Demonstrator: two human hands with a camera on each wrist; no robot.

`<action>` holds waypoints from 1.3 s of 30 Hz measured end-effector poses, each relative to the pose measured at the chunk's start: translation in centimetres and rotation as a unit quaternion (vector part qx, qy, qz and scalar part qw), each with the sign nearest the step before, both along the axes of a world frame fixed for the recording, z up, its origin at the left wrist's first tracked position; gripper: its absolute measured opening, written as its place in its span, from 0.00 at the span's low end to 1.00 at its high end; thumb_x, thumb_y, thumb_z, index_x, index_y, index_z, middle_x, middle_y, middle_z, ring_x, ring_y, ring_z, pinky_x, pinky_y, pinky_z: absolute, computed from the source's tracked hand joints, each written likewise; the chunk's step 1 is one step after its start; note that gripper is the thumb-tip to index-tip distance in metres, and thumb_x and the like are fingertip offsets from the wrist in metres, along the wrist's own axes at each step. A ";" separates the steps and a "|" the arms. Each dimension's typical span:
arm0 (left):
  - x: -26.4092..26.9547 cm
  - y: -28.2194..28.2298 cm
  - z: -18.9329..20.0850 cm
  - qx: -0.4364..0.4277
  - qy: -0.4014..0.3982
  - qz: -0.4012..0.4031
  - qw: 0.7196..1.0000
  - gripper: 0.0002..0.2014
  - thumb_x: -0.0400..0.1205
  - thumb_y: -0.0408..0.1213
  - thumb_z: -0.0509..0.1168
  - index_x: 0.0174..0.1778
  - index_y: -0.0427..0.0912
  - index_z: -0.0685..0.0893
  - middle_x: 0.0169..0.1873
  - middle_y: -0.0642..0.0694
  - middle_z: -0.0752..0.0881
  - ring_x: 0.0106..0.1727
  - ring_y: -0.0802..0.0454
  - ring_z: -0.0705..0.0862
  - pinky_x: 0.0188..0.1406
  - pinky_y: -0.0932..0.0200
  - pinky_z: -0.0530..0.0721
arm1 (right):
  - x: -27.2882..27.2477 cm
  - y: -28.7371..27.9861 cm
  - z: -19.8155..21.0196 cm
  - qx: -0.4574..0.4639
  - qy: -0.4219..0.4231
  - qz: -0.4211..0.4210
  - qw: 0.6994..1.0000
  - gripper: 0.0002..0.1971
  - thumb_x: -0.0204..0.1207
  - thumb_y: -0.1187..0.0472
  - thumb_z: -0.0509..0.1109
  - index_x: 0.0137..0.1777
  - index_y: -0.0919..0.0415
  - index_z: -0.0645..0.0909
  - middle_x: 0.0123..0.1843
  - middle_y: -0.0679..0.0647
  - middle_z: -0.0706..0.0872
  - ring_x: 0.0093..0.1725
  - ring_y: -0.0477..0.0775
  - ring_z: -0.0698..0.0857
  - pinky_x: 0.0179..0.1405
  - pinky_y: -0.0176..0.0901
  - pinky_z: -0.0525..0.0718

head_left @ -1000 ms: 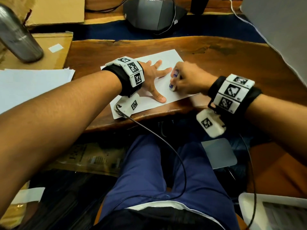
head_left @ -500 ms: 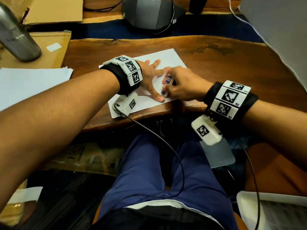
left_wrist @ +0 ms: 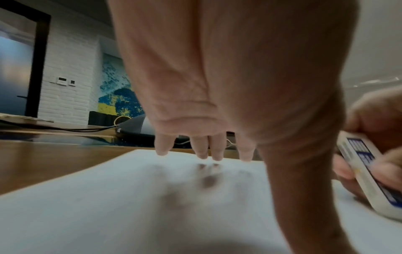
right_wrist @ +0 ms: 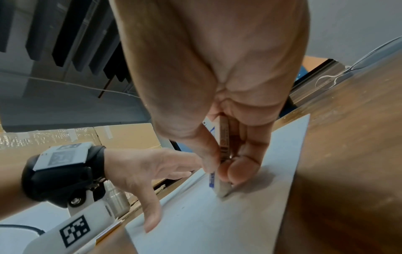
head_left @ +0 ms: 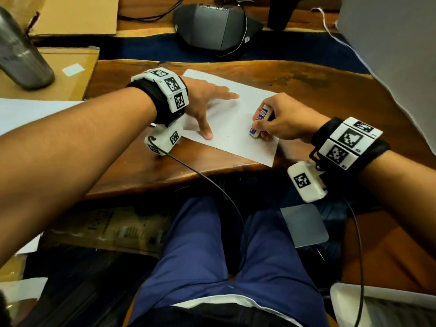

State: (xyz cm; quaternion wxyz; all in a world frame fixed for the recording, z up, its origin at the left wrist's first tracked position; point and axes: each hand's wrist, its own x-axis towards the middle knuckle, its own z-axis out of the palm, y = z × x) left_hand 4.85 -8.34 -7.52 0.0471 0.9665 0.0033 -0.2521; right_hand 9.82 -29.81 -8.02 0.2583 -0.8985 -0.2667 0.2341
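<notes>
Eraser [head_left: 259, 122] pinched by right hand [head_left: 286, 121] fingers, label unreadable, left hand [head_left: 205, 102] fingers spread flat on paper [head_left: 236, 143]

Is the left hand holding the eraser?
No, the right hand pinches the eraser, while the left hand rests open on the paper.

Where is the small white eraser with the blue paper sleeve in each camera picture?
Head view: eraser right of centre, pinched by the right hand.
Left wrist view: eraser at the far right edge, tilted.
Right wrist view: eraser at centre, edge-on between fingers.
Shared landmark: the white paper sheet beneath it.
</notes>
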 end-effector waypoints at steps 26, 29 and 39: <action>1.1 -2.2 -0.6 0.090 0.038 0.008 0.995 0.71 0.46 0.73 0.74 0.83 0.69 0.40 0.86 0.45 0.38 0.86 0.36 0.46 0.79 0.29 0.53 | 0.6 2.9 -0.6 0.013 -0.111 0.076 0.991 0.13 0.77 0.59 0.77 0.58 0.63 0.85 0.53 0.55 0.89 0.49 0.54 0.88 0.44 0.42 0.89; 1.3 -2.2 -0.6 0.092 0.038 0.011 0.995 0.70 0.49 0.71 0.76 0.83 0.70 0.39 0.86 0.45 0.37 0.86 0.35 0.44 0.78 0.28 0.52 | 0.9 2.7 -0.6 0.018 -0.078 0.076 0.994 0.14 0.76 0.58 0.77 0.59 0.63 0.85 0.53 0.56 0.90 0.51 0.54 0.90 0.53 0.48 0.90; 1.4 -2.2 -0.6 0.094 0.043 0.006 0.995 0.72 0.45 0.72 0.74 0.82 0.70 0.38 0.86 0.45 0.37 0.86 0.34 0.44 0.79 0.26 0.52 | 0.3 2.8 -0.4 0.019 -0.055 0.107 0.993 0.13 0.77 0.59 0.77 0.58 0.61 0.85 0.51 0.55 0.91 0.47 0.53 0.91 0.52 0.49 0.91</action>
